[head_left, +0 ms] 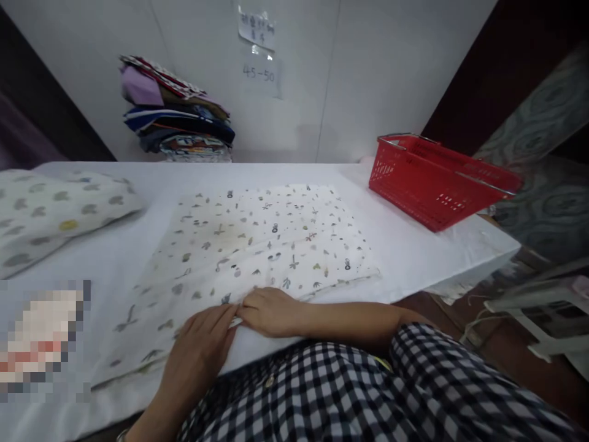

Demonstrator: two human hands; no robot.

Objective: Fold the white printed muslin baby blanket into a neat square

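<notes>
A white cloth (257, 245) printed with small plant and figure motifs lies spread over the table, with a few wrinkles across it. My left hand (200, 341) is at its near edge, fingers close together and gripping the hem. Right beside it, my right hand (269, 310) pinches the same edge, and the fingertips of both hands nearly meet. A small fold of fabric shows between them. The thumbs are mostly hidden.
A red plastic basket (442, 184) stands at the table's right end. Folded fabrics (179, 113) are stacked at the back left against the wall. Another printed cloth (59, 212) lies at the left. A blurred patch covers the lower left. A white stool (529, 325) is at the right.
</notes>
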